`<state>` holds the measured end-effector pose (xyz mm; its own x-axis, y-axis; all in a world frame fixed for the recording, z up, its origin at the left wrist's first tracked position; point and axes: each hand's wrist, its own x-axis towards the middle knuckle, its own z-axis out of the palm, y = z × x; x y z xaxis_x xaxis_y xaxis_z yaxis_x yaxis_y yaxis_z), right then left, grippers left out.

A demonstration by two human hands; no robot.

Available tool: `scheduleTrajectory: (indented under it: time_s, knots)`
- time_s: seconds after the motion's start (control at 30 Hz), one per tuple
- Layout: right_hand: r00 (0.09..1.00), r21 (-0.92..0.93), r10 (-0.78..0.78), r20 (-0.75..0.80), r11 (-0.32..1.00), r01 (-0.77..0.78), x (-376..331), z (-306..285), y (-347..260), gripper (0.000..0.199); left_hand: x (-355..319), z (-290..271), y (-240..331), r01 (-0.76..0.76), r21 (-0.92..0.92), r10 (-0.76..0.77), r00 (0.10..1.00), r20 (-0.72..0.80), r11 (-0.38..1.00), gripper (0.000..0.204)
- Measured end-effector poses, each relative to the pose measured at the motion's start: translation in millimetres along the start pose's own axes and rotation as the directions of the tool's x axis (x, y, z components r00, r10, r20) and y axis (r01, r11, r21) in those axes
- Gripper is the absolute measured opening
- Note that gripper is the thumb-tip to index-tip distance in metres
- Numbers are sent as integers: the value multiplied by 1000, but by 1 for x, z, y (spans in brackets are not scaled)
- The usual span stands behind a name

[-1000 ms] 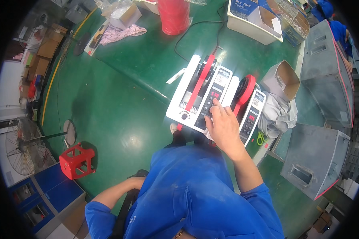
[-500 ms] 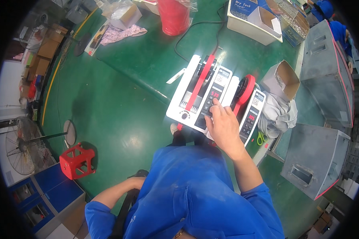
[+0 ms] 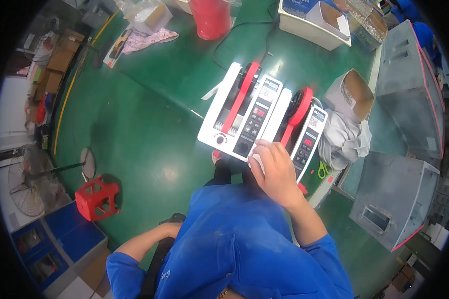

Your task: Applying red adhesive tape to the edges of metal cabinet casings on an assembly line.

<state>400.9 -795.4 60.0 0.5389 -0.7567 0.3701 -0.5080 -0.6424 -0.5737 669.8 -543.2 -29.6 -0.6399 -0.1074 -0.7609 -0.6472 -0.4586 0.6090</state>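
Two white automatic tape dispensers with lit red displays stand side by side in front of me. The left dispenser (image 3: 209, 130) has red tape running down its middle toward a toothed roller. A thicker roll of red tape sits on the right dispenser (image 3: 318, 121). My right hand (image 3: 276, 172) is at the near right corner of the left dispenser. Its fingers curl over the edge below the buttons, with the thumb lower down. Only my left forearm (image 3: 152, 239) shows; the hand is hidden beside my hip behind the blue clothing.
Beyond the dispensers are a red bucket (image 3: 212, 20), a cable and a white bin (image 3: 309, 30). To the right lie an open carton (image 3: 351, 94), grey cloth (image 3: 344, 139), green-handled scissors (image 3: 324, 170) and grey metal boxes (image 3: 391, 199). A red stool (image 3: 96, 198) stands on the left.
My right index finger has left the left dispenser's buttons, and the hand has drawn back to the near corner. Both dispensers sit slightly further left, the left one more so.
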Motion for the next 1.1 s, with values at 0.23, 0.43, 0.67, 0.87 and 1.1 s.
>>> scheduleTrajectory:
  time_s: [0.23,0.43,0.67,0.87,1.1]
  knots:
    - [999,99,30,-35,995,-26,-44,-19,8,16,11,26,34,65,206,-49,996,-79,976,41]
    - [998,149,-43,-42,988,49,-83,-17,-21,16,10,-69,61,-161,17,92,469,-879,987,29]
    - [994,57,69,-82,996,-64,-158,1,-74,13,65,-114,89,-611,13,122,138,-983,791,46]
    - [973,-53,228,-27,972,-229,-239,7,-111,15,103,-127,78,-659,12,163,169,-972,752,44]
    - [872,-99,466,-151,870,-483,-316,6,-139,18,108,-147,58,-596,154,242,69,-968,788,30]
